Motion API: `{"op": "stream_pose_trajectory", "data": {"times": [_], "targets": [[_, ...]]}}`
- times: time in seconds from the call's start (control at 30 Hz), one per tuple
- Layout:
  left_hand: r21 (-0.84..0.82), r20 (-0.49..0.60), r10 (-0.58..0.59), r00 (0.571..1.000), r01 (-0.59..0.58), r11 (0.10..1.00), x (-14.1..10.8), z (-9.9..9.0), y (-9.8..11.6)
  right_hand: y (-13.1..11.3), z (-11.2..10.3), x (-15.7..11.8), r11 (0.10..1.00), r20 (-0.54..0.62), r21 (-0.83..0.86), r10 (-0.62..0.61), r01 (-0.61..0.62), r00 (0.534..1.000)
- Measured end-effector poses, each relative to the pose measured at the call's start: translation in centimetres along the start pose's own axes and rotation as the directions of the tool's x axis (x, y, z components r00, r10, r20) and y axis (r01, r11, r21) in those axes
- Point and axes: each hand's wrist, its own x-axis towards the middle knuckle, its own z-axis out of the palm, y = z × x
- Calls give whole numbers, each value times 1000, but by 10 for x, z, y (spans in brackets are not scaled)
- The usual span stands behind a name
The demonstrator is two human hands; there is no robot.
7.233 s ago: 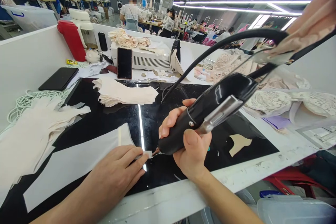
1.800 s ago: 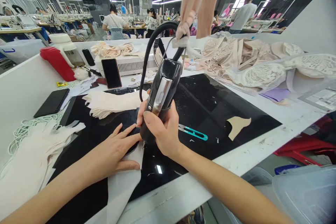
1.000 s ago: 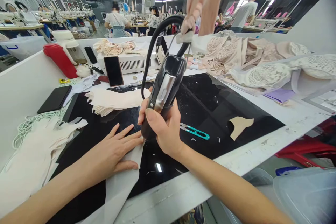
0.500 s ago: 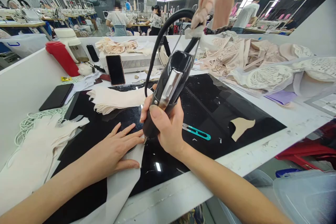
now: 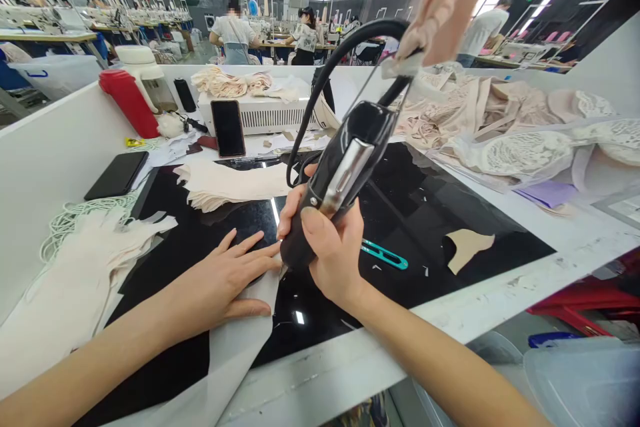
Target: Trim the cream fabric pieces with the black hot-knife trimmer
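My right hand [image 5: 333, 250] is wrapped round a black corded hand tool [image 5: 357, 160] with a long silver lever on its side. The tool leans to the right, its narrow lower end close to the fingertips of my left hand [image 5: 240, 273]. That hand lies flat, fingers spread, on a pale fabric piece [image 5: 240, 353] that runs to the table's front edge. What the tool's tip touches is hard to make out. Right of my right hand lie teal thread snips [image 5: 385, 253], partly hidden by it. A stack of cream fabric pieces [image 5: 235, 183] lies behind my left hand.
A glossy black board [image 5: 400, 213] covers the work surface. More cut fabric [image 5: 75, 280] and pale green cord [image 5: 65, 230] lie left. Two phones, one being a black phone [image 5: 117, 175], a red bottle [image 5: 129, 103] and lacy bra parts [image 5: 520, 147] surround it. A beige scrap [image 5: 469, 247] lies right.
The view has shifted slightly, moving the scene to the right. The tool's upper end leans further right with its cord. My left hand stays flat on the fabric.
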Motion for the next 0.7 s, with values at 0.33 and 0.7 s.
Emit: {"op": "stream_pose_trajectory", "data": {"times": [0.33,0.7], "targets": [[-14,47,-15,999,16,1000,3,-7,4,1,1,-5,1000,7,-9,22,-22,1000],[-18,23,-2,1000,3,1000,3,-5,3,1,2,-6,1000,6,-17,23,-23,1000]]}}
